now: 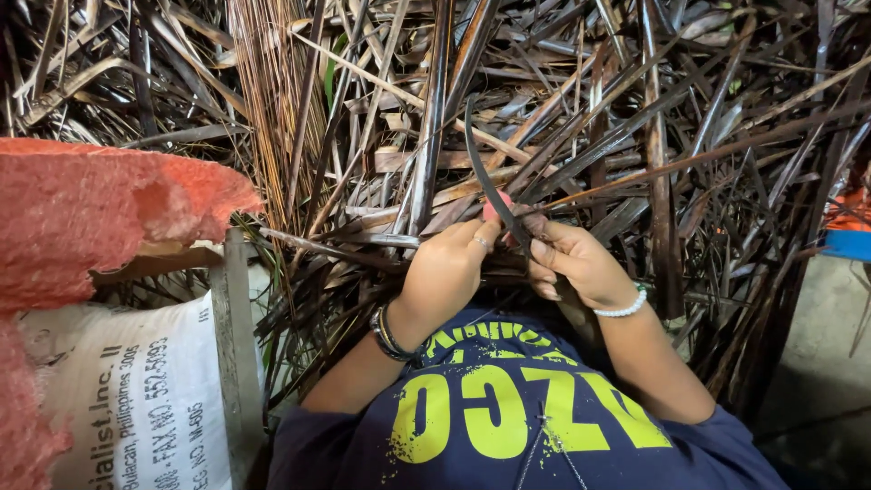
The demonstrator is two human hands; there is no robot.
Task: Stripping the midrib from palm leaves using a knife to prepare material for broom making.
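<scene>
At the centre of the frame, the left hand [446,272] pinches a dark leaf strip [481,172] that curves up over the heap of dry fronds [635,136], seemingly to hold it taut. The right hand [581,265] is clenched on a pink-handled tool [494,207] set against the strip, apparently to work along it. A white sack [136,399] sits at lower left.
</scene>
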